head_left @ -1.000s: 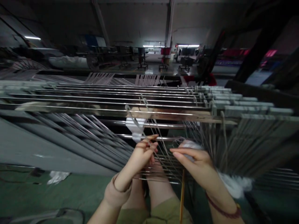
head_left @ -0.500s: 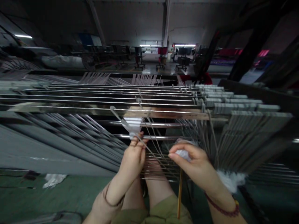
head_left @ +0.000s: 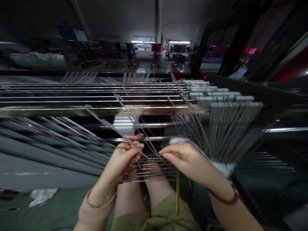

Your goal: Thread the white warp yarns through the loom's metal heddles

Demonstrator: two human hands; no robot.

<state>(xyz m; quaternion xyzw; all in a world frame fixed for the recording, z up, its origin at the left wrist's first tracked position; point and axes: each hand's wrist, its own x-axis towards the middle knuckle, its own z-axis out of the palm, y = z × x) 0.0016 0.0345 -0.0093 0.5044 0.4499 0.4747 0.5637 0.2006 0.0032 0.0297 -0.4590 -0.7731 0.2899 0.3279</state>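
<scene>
At the far left, a grey sheet of threads (head_left: 48,163) slopes down beside the green floor (head_left: 18,219), where a crumpled white cloth (head_left: 43,196) lies. In the room behind are a long white roll (head_left: 38,60) and, further right, a blue panel (head_left: 64,33). Long metal rods (head_left: 96,97) run across in parallel, with a wooden bar (head_left: 166,110) beneath them. A long strip (head_left: 102,121) with a looped top slants down from the bar to the left hand (head_left: 125,155), whose thumb and bent fingers are closed narrowly on it. Close behind that hand hangs a white sheet (head_left: 124,125). Other thin strips (head_left: 149,142) slant through the space between the hands. Dark racks (head_left: 155,57) stand in the room under lit tubes (head_left: 179,42). A yellow stick (head_left: 178,192) stands nearly upright below the right hand (head_left: 189,158), whose thumb and forefinger tips are close together, beside the strips. Further right, grey strips (head_left: 226,128) hang densely packed, with white material (head_left: 223,167) at their lower end.

The far left of the room is dark, and the left ends of the rods are cut off. The lower ends of the strips blur into the bars over the knees. Whether the right fingertips pinch a strand, I cannot tell. The right hand partly covers a pale bundle (head_left: 179,141); the machinery beyond is too dark to make out.
</scene>
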